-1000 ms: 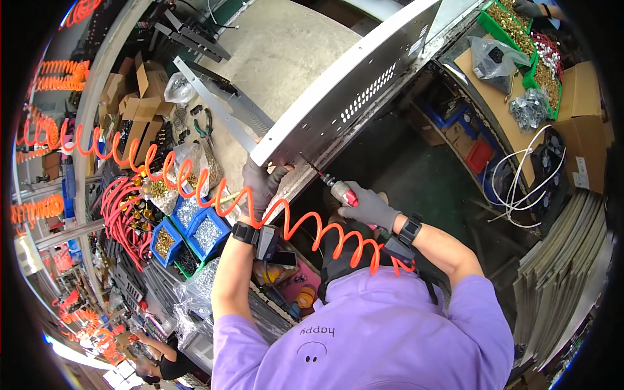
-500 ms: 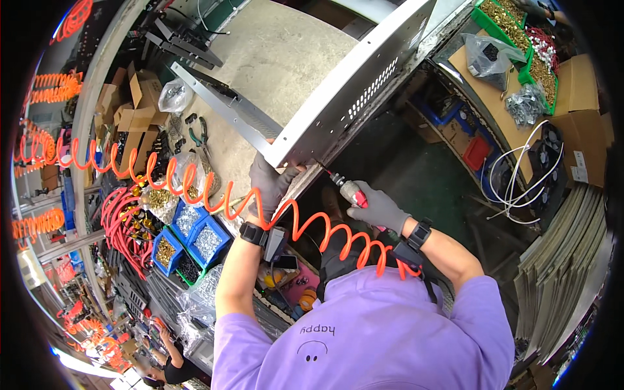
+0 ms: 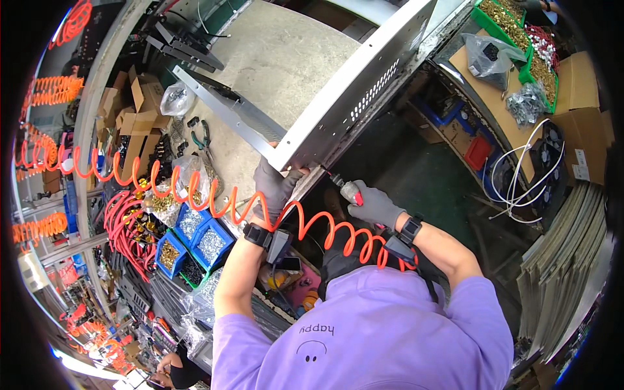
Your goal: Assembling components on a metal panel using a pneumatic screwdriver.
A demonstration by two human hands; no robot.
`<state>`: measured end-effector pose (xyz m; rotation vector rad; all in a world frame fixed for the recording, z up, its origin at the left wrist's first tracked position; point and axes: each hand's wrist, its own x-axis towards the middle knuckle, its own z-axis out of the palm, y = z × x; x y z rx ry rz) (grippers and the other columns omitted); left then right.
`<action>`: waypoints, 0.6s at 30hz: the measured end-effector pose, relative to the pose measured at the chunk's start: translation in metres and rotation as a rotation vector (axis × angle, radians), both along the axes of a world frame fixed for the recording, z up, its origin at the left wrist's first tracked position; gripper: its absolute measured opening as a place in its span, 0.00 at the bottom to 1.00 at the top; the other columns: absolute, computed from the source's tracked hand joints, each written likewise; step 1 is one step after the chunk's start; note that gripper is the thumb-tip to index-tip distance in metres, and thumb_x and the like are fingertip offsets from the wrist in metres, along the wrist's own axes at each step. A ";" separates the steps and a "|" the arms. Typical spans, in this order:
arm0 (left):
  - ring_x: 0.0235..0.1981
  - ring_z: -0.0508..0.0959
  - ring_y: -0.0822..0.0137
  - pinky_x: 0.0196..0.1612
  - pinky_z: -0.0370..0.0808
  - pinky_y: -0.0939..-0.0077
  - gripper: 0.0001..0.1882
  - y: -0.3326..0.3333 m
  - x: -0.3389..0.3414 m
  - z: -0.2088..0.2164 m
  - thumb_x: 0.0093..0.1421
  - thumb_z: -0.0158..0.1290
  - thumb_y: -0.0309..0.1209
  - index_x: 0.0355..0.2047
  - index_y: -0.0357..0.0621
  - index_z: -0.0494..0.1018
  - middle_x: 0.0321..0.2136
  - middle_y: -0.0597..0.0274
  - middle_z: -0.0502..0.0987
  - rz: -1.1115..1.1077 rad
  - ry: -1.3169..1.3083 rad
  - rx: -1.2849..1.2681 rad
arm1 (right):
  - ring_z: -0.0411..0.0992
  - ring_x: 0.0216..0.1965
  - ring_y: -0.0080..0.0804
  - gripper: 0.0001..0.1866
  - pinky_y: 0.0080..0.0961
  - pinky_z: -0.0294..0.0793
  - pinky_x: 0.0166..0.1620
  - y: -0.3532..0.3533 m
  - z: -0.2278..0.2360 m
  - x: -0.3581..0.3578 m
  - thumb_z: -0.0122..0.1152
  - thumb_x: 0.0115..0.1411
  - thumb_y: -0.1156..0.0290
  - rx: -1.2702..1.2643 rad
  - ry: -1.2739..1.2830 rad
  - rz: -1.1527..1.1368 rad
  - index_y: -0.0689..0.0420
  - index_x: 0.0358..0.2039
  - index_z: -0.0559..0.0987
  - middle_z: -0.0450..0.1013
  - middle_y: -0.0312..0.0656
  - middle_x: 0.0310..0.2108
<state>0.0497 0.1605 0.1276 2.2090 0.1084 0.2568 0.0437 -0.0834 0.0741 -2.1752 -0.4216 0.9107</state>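
A grey metal panel [image 3: 354, 88] with rows of slots stands on edge along the front of the workbench. My left hand [image 3: 274, 187], in a grey glove, is closed about its near lower corner, the fingertips partly hidden under it. In my gloved right hand [image 3: 378, 207] is a power screwdriver [image 3: 351, 193], my fingers wrapped round its body. Its long thin bit points up and left, the tip close to the panel's lower edge; whether it touches a screw is too small to tell. A narrower metal strip [image 3: 224, 109] meets the panel near my left hand.
An orange coiled air hose [image 3: 224, 207] crosses in front of my forearms. Blue bins [image 3: 211, 242] of screws stand left, near pliers [image 3: 201, 135] on the workbench [image 3: 286, 49]. To the right are green trays [image 3: 523, 77] of brass parts, white cable [image 3: 507, 195] and stacked sheets [image 3: 562, 266].
My right hand and forearm have shifted slightly left, with the screwdriver still at the panel's lower edge. My left hand keeps its hold. At lower left, another person's arm has come down.
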 end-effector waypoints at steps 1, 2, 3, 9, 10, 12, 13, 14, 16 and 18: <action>0.29 0.76 0.66 0.33 0.73 0.74 0.37 0.001 0.000 -0.001 0.37 0.65 0.45 0.44 0.39 0.63 0.29 0.58 0.74 -0.002 -0.002 0.000 | 0.70 0.32 0.53 0.30 0.42 0.68 0.36 0.000 -0.001 0.000 0.54 0.44 0.57 -0.010 0.002 0.005 0.56 0.47 0.61 0.71 0.55 0.27; 0.29 0.76 0.65 0.33 0.73 0.74 0.37 0.002 -0.001 -0.001 0.38 0.65 0.44 0.44 0.39 0.62 0.30 0.58 0.74 -0.004 -0.008 0.039 | 0.70 0.32 0.52 0.30 0.42 0.68 0.36 0.001 -0.001 -0.001 0.54 0.44 0.57 -0.020 0.004 0.010 0.56 0.47 0.61 0.71 0.55 0.27; 0.29 0.76 0.64 0.33 0.73 0.73 0.38 0.003 0.000 -0.002 0.38 0.65 0.44 0.45 0.39 0.61 0.30 0.57 0.74 -0.007 -0.014 0.076 | 0.70 0.32 0.52 0.30 0.42 0.68 0.36 0.001 0.000 0.000 0.54 0.44 0.57 -0.022 0.002 0.008 0.56 0.47 0.61 0.71 0.55 0.27; 0.30 0.74 0.66 0.33 0.71 0.76 0.33 -0.007 -0.006 0.007 0.47 0.60 0.39 0.48 0.37 0.58 0.31 0.57 0.73 0.012 -0.094 0.097 | 0.70 0.32 0.52 0.30 0.42 0.68 0.36 0.000 0.004 0.004 0.53 0.44 0.57 -0.048 0.013 0.041 0.57 0.46 0.61 0.71 0.54 0.27; 0.30 0.74 0.66 0.33 0.71 0.76 0.33 -0.013 -0.011 0.005 0.47 0.60 0.39 0.48 0.37 0.58 0.31 0.57 0.73 0.009 -0.095 0.093 | 0.70 0.32 0.52 0.30 0.42 0.68 0.36 0.000 0.003 0.004 0.53 0.44 0.57 -0.044 0.008 0.041 0.57 0.46 0.61 0.71 0.54 0.27; 0.30 0.72 0.69 0.34 0.69 0.79 0.23 -0.023 -0.025 0.000 0.53 0.53 0.30 0.47 0.36 0.60 0.31 0.60 0.71 0.271 0.102 -0.589 | 0.70 0.32 0.52 0.29 0.42 0.68 0.37 -0.003 0.004 0.005 0.53 0.44 0.58 -0.039 0.000 0.038 0.57 0.46 0.61 0.71 0.54 0.27; 0.30 0.69 0.72 0.34 0.69 0.80 0.17 -0.020 -0.035 -0.008 0.53 0.47 0.21 0.44 0.35 0.62 0.31 0.61 0.68 0.274 0.166 -0.658 | 0.70 0.32 0.52 0.30 0.42 0.68 0.37 -0.003 0.005 0.006 0.53 0.44 0.57 -0.035 0.014 0.046 0.57 0.46 0.61 0.71 0.55 0.28; 0.31 0.69 0.70 0.35 0.69 0.79 0.14 -0.022 -0.041 -0.017 0.53 0.44 0.19 0.42 0.33 0.63 0.31 0.59 0.67 0.285 0.168 -0.911 | 0.70 0.33 0.53 0.30 0.42 0.68 0.37 -0.004 0.006 0.006 0.54 0.44 0.57 -0.030 0.028 0.053 0.56 0.47 0.61 0.71 0.55 0.28; 0.32 0.70 0.68 0.37 0.70 0.77 0.13 -0.018 -0.048 -0.035 0.54 0.41 0.17 0.41 0.32 0.63 0.33 0.57 0.67 0.357 0.288 -1.312 | 0.70 0.33 0.53 0.31 0.42 0.68 0.37 -0.007 0.012 0.007 0.54 0.44 0.56 -0.011 0.057 0.055 0.56 0.47 0.60 0.71 0.55 0.29; 0.32 0.72 0.67 0.37 0.72 0.77 0.12 -0.027 -0.051 -0.041 0.56 0.41 0.19 0.42 0.32 0.63 0.32 0.55 0.69 0.470 0.368 -1.398 | 0.70 0.33 0.54 0.32 0.42 0.68 0.37 -0.012 0.021 0.008 0.54 0.44 0.55 0.003 0.087 0.054 0.56 0.48 0.60 0.71 0.56 0.29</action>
